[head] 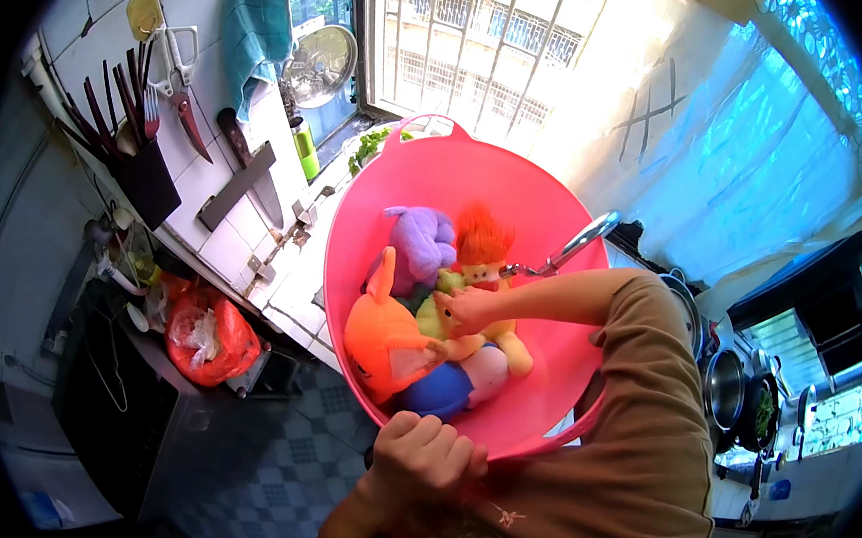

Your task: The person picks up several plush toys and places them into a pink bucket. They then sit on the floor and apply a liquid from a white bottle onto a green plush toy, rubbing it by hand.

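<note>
A large pink plastic tub [537,179] with loop handles holds several plush toys. My left hand [430,453] is closed over the tub's near rim. My right hand [468,313] reaches inside and touches a yellow-green plush toy [430,317]; whether the fingers grip it is unclear. Around it lie an orange plush toy [382,340] with long ears, a purple plush toy [420,247], a red-haired doll [483,239] and a blue and pink plush piece [439,390]. A chrome faucet [586,237] extends over the tub's right side, close to the doll's face.
Scissors [183,99], a cleaver-like knife [264,191] and a black chopstick holder [146,185] hang on the left wall. A red plastic bag [234,343] sits below. A barred window [475,48] is behind the tub. Metal pots [726,391] stand at right.
</note>
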`<act>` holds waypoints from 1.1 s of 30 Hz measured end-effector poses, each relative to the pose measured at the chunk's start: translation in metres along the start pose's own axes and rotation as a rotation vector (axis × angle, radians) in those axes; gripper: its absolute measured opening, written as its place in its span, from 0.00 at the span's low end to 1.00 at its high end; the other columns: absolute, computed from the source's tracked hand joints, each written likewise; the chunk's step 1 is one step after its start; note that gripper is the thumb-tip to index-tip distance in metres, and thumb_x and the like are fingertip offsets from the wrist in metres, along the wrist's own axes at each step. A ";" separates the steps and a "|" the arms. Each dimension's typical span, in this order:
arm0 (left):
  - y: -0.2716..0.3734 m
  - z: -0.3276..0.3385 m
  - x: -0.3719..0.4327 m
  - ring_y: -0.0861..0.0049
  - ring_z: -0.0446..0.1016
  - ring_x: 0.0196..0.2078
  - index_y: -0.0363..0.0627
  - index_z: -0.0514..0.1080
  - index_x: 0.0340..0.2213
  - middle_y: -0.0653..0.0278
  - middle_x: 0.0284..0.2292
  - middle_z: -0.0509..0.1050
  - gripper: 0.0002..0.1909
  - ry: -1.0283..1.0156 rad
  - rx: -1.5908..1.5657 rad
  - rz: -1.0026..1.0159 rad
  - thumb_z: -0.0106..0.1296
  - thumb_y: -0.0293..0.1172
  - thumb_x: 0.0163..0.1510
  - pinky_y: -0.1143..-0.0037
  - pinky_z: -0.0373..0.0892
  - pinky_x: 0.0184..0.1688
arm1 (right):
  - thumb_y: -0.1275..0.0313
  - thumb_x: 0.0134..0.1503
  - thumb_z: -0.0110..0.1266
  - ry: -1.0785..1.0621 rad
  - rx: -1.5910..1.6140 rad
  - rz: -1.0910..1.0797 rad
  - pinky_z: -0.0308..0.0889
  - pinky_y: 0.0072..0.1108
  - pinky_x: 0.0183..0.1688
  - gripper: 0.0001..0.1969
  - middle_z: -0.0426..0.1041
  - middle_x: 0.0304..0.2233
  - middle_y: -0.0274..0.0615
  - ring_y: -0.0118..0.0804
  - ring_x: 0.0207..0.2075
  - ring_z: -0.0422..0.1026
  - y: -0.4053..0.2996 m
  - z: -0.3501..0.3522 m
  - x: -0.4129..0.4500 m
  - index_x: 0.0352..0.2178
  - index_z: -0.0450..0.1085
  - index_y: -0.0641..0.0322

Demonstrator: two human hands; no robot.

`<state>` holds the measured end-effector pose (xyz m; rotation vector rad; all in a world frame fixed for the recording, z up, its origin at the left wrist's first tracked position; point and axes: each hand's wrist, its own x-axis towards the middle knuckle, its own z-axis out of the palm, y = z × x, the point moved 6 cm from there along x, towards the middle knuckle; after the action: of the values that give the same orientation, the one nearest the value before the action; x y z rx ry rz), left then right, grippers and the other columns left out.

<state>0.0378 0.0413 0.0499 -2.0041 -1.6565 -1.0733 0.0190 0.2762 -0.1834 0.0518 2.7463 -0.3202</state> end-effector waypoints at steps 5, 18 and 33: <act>-0.004 0.005 0.003 0.79 0.55 0.13 0.53 0.54 0.09 0.72 0.10 0.54 0.20 -0.009 -0.029 -0.011 0.50 0.33 0.46 0.75 0.49 0.20 | 0.65 0.43 0.57 -0.236 0.097 0.189 0.66 0.37 0.40 0.18 0.72 0.35 0.56 0.51 0.39 0.72 0.006 0.046 0.051 0.34 0.67 0.66; -0.025 0.003 -0.002 0.79 0.56 0.13 0.53 0.55 0.09 0.72 0.11 0.55 0.18 -0.038 -0.036 -0.042 0.50 0.34 0.45 0.75 0.49 0.21 | 0.62 0.42 0.58 -0.286 0.175 0.401 0.67 0.35 0.43 0.24 0.71 0.38 0.59 0.52 0.42 0.71 0.000 0.094 0.071 0.38 0.65 0.70; -0.020 -0.006 -0.004 0.77 0.57 0.15 0.52 0.55 0.10 0.71 0.11 0.54 0.18 0.004 -0.015 -0.059 0.50 0.33 0.46 0.74 0.50 0.21 | 0.72 0.41 0.60 0.099 0.593 0.082 0.62 0.31 0.52 0.29 0.68 0.43 0.52 0.45 0.50 0.67 -0.007 -0.074 0.007 0.47 0.62 0.66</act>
<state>0.0174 0.0404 0.0469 -1.9721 -1.7206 -1.1129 -0.0145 0.2860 -0.1171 0.3401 2.6328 -1.1187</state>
